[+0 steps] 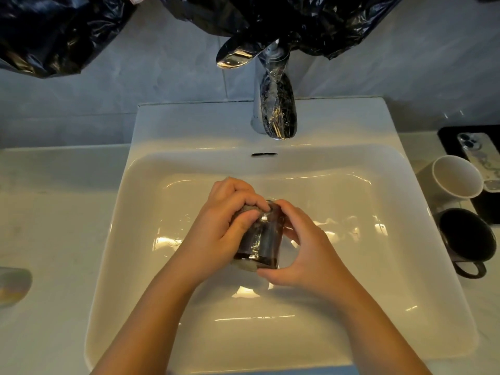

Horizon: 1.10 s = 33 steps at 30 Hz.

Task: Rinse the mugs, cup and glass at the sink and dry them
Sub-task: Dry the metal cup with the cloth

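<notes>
Over the sink's (189,123) middle, the right hand (305,255) curls round a dark glass (263,239) tipped sideways, likely steadying it while the left hand (227,226) pinches a grey pad (243,211) against it. A white mug (457,177) and a black mug (465,236) stand on the counter (54,226), right of the sink.

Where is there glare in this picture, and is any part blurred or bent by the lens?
Head view: warm glare streaks on the sink around the left hand and right hand holding the glass; bright reflections on the tap; object at left edge blurred; sink edges curve, wide-angle distortion.
</notes>
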Available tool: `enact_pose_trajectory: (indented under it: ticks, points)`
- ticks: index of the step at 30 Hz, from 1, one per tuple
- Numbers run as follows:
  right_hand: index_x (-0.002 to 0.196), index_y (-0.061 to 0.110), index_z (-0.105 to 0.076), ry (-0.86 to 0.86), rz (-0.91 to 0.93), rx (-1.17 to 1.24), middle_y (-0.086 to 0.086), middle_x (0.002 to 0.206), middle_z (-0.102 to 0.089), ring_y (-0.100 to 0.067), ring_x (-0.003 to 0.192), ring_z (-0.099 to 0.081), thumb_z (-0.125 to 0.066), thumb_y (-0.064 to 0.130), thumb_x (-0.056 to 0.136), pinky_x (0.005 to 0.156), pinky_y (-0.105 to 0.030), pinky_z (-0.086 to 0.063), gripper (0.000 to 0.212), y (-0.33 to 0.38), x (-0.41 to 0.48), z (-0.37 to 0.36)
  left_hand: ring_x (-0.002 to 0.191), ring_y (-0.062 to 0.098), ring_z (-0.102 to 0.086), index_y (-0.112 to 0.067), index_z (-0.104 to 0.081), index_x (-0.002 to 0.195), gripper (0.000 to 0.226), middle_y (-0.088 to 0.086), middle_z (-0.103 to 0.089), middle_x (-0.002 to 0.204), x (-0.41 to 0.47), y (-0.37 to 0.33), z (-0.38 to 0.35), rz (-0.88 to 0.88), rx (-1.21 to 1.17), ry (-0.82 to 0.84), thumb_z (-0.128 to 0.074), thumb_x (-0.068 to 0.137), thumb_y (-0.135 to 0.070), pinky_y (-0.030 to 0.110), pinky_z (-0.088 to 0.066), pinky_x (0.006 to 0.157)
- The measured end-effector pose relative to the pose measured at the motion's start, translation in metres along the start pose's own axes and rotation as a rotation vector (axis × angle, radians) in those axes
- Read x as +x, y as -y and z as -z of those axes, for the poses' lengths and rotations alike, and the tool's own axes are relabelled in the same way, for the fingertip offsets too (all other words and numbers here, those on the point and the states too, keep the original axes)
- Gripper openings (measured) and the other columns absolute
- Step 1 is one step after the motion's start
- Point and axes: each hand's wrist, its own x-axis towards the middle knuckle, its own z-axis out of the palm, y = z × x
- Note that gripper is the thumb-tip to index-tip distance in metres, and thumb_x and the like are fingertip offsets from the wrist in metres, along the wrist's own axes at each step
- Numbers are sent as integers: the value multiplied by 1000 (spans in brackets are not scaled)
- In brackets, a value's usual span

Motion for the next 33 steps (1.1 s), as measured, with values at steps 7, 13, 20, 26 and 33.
enact_pose_trajectory:
  ticks: [7,13,20,26,33]
  points:
    - [126,54,-37,11,-18,-83,24,120,-51,-2,115,-55,-90,36,56,96,-18,-48,90,-5,2,1,109,6,-42,-21,-67,101,24,-13,-48,102,-1,2,-8,-37,103,55,-46,92,-28,9,-32,92]
    - [125,56,-36,2,-20,-103,28,120,-51,4,115,-53,-91,39,57,94,-9,-44,89,-4,0,-5,108,10,-45,-25,-66,98,21,-12,-50,101,9,6,-8,42,83,51,-46,92,-27,14,-35,92]
    - [121,58,-34,-60,-87,-113,31,118,-46,10,109,-51,-87,50,55,87,-5,-43,85,-9,3,3,101,10,-51,-23,-69,93,19,-14,-54,96,-15,-3,-10,-60,45,73,-50,90,-26,20,-41,85]
    - [126,65,-24,2,-146,-90,47,121,-36,26,112,-38,-90,40,60,79,5,-37,97,-9,-1,11,117,-2,-49,-53,-47,126,74,-31,-46,127,-18,16,16,213,-72,97,-72,56,-51,14,-45,91]
    - [123,68,-26,72,-83,-114,48,124,-35,20,120,-37,-87,46,57,88,5,-32,93,1,-3,16,119,-13,-41,-64,-20,136,102,-45,-29,133,-15,16,20,237,23,390,-78,53,-58,11,-43,94]
